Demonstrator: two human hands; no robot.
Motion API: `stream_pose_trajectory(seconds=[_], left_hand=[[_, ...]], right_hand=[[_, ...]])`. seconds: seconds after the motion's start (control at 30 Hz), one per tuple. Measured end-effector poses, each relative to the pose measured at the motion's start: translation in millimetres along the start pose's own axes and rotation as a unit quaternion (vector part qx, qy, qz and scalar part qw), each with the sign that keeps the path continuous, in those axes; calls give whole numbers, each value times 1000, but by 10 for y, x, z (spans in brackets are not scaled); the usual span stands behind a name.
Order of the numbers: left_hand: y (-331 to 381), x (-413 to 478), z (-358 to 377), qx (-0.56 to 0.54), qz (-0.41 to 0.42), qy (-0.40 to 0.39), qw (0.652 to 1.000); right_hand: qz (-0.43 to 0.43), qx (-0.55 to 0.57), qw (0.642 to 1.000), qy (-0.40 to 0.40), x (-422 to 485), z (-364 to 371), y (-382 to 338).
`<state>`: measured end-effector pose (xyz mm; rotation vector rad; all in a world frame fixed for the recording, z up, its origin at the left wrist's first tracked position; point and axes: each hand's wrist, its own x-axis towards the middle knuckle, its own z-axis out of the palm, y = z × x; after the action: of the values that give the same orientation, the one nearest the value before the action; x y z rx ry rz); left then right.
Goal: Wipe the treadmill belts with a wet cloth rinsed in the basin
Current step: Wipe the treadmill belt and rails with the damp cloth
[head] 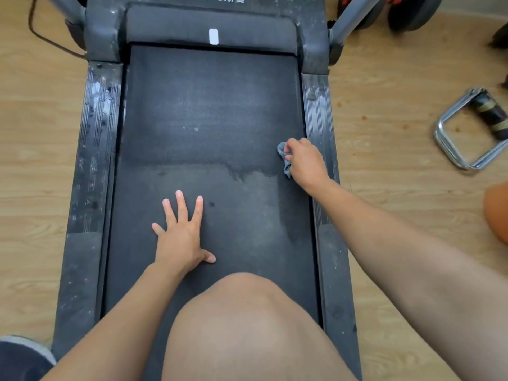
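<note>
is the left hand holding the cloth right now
No, the left hand lies flat with fingers spread on the treadmill belt, while the right hand grips the grey cloth.

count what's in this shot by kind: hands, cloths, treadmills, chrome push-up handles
hands: 2 (left hand, right hand)
cloth: 1
treadmill: 1
chrome push-up handle: 1
total: 5
</note>
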<state>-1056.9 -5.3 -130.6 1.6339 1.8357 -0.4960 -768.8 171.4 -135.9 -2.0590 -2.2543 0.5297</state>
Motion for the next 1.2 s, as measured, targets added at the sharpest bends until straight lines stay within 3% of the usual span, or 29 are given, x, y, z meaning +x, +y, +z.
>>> stream_pose_trajectory(seconds=[0.17,0.3,0.43,0.53,0.63,0.8,0.9,1.03,1.2], left_hand=[[-1,-2,7,14,0,-1,1000],[18,10,-5,28,-1,-1,1000],[22,2,-1,27,1,-8,1000],[20,5,-5,32,2,-15,999],[29,3,-10,36,3,-24,999],[36,-17,-17,35,0,-30,999],[48,-2,-19,38,-8,-30,999],[50,-12,-26,20,-8,-33,999],[56,12,-18,8,-10,-43,999]], right_hand=[[-61,5,997,-47,-1111,131,186],[-107,-32,985,-133,-1976,253,230],[-99,-11,989,-108,-1462,136,67],[-57,-8,997,-55,-565,23,-91],[0,-26,998,-54,-38,-51,-242],[-67,-9,996,-62,-921,132,-204],[-127,-23,981,-145,-1826,314,-176],[-116,-19,977,-177,-1688,256,-226],[-13,39,999,-30,-475,97,-338]])
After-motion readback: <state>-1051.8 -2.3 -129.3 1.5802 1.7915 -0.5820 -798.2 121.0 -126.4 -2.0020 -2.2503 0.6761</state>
